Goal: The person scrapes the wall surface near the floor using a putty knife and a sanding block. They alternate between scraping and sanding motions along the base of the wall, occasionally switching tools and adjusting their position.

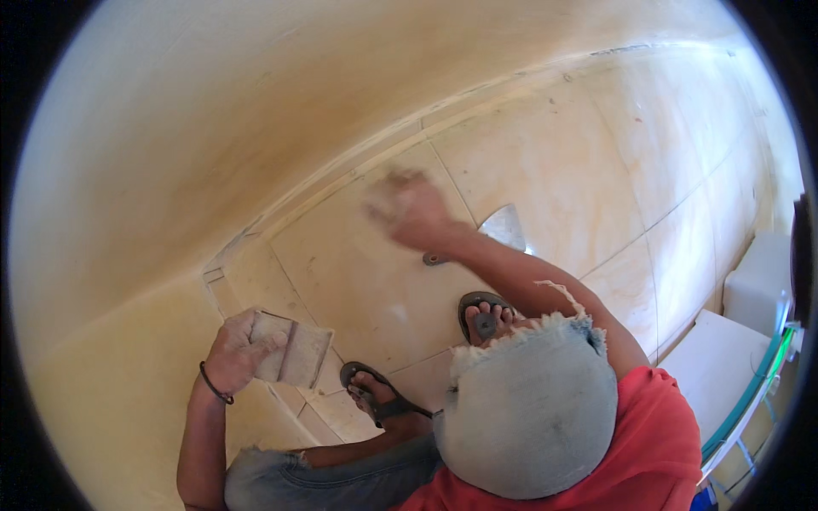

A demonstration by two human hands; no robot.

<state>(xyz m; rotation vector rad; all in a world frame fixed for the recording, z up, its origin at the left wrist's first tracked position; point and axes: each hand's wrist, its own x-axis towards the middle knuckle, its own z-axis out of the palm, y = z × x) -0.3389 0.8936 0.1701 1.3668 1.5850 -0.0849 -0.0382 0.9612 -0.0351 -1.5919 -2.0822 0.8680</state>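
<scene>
My left hand (236, 351) grips a flat rectangular plate (303, 354), probably a filling blade, coated in pale dried putty or plaster and with a dark ridge across its middle. The thumb lies over its face. My right hand (412, 204) reaches over the floor tiles near the wall base. It is blurred, and I cannot tell whether it holds anything. Under my right forearm lies what looks like a putty knife: a shiny metal blade (503, 227) shows on one side and a dark handle end with a hole (434, 259) on the other.
A plastered, cream wall (255, 115) curves along the far side and meets a low tiled skirting (396, 137). Large beige tiles (543, 153) cover the floor. My sandalled feet (374, 389) stand close in. White box-like objects (716, 358) and a teal-edged item (744, 396) are at right.
</scene>
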